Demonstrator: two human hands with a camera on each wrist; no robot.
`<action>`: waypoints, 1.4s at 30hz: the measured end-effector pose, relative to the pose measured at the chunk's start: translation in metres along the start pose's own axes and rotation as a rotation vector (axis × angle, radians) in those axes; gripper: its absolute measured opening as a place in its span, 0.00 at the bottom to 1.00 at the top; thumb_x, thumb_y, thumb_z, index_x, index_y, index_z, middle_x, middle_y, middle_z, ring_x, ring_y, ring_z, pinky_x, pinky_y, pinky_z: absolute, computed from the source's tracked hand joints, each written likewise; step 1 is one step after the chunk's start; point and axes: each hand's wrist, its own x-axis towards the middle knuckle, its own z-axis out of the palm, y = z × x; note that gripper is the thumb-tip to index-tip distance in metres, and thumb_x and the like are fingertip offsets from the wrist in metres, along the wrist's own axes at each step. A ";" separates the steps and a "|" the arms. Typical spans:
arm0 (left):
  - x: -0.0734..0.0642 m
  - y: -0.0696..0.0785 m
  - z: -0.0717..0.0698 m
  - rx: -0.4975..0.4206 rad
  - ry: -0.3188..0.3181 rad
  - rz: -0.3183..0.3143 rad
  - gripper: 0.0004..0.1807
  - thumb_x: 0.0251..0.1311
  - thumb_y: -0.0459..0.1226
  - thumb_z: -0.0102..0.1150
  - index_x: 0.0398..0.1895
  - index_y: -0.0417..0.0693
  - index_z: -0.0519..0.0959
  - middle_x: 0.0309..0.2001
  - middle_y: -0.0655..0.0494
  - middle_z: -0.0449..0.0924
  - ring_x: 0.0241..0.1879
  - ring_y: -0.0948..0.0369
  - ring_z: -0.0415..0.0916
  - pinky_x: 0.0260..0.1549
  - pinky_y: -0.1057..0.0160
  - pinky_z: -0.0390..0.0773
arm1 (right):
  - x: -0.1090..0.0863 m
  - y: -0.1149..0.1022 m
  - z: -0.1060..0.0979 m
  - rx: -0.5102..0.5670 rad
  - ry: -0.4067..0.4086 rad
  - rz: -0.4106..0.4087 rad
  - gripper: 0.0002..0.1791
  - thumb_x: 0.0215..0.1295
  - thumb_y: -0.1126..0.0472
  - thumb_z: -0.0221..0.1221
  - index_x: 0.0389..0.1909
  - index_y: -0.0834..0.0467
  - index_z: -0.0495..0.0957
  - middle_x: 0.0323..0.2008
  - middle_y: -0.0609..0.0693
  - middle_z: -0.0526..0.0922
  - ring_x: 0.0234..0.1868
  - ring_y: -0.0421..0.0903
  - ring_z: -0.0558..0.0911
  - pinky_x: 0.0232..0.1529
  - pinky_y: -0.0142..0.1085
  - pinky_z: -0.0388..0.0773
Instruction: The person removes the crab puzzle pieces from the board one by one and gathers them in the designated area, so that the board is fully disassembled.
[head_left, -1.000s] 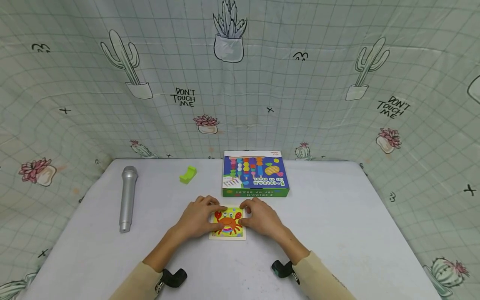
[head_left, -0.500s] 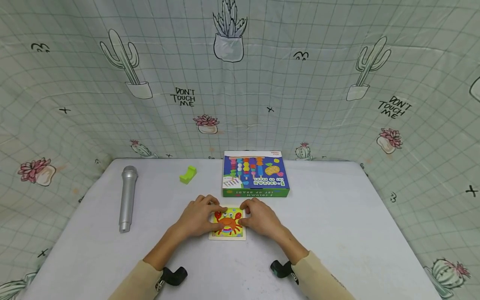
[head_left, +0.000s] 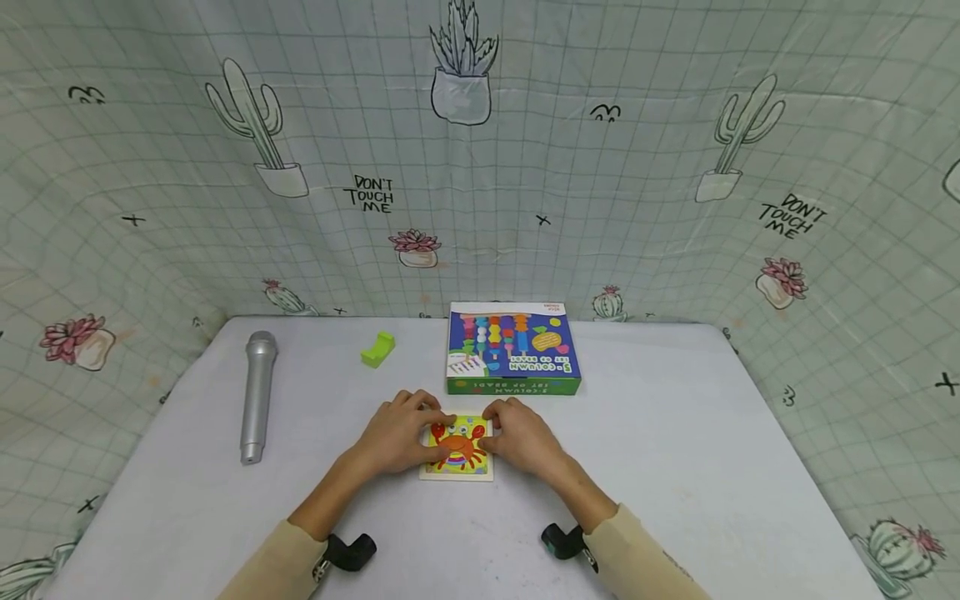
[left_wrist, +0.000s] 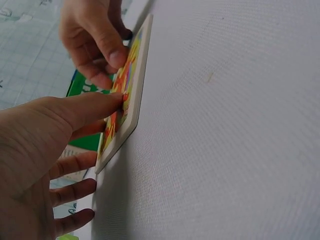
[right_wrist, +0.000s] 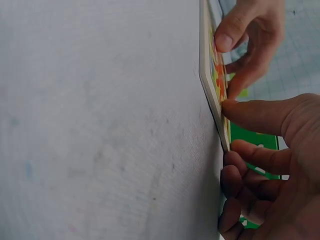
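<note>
A small square crab picture puzzle (head_left: 465,457) with a pale border lies flat on the white table, in front of the box. On its left side my left hand (head_left: 400,435) grips it, the thumb (left_wrist: 102,107) on the printed face and the other fingers at the rim. My right hand (head_left: 527,437) holds the opposite side, thumb (right_wrist: 250,112) on the picture and index fingertip by the edge. The remaining right fingers are curled beside the board in the right wrist view. Both hands cover parts of the puzzle's sides.
Behind the puzzle stands a blue and green bead-set box (head_left: 513,342). A bright green curved block (head_left: 378,349) lies left of it. Farther left is a silver microphone (head_left: 258,400). A patterned cloth (head_left: 495,183) hangs beyond the table.
Both hands keep the same hold on the puzzle. The whole head view has shifted very slightly; nothing else visibly moves.
</note>
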 end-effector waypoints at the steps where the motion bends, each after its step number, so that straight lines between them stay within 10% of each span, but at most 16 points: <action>1: 0.000 0.000 0.000 -0.001 0.000 0.001 0.25 0.51 0.55 0.73 0.53 0.61 0.86 0.53 0.56 0.77 0.55 0.51 0.70 0.50 0.45 0.74 | -0.001 -0.001 0.000 -0.002 0.004 0.004 0.21 0.59 0.54 0.72 0.50 0.60 0.81 0.34 0.47 0.74 0.34 0.44 0.72 0.36 0.37 0.71; 25: -0.001 0.001 0.001 0.008 -0.009 -0.015 0.24 0.52 0.55 0.73 0.53 0.63 0.86 0.53 0.57 0.77 0.54 0.52 0.70 0.49 0.47 0.73 | 0.003 0.005 0.002 0.086 -0.024 0.007 0.23 0.58 0.56 0.72 0.51 0.61 0.79 0.35 0.48 0.73 0.36 0.45 0.73 0.35 0.37 0.71; 42: 0.006 0.014 0.010 0.057 0.115 -0.077 0.21 0.51 0.59 0.72 0.42 0.59 0.88 0.46 0.55 0.79 0.49 0.52 0.72 0.43 0.48 0.75 | 0.003 0.005 -0.001 0.059 -0.010 -0.024 0.22 0.58 0.56 0.72 0.51 0.60 0.80 0.35 0.48 0.75 0.35 0.45 0.72 0.35 0.37 0.70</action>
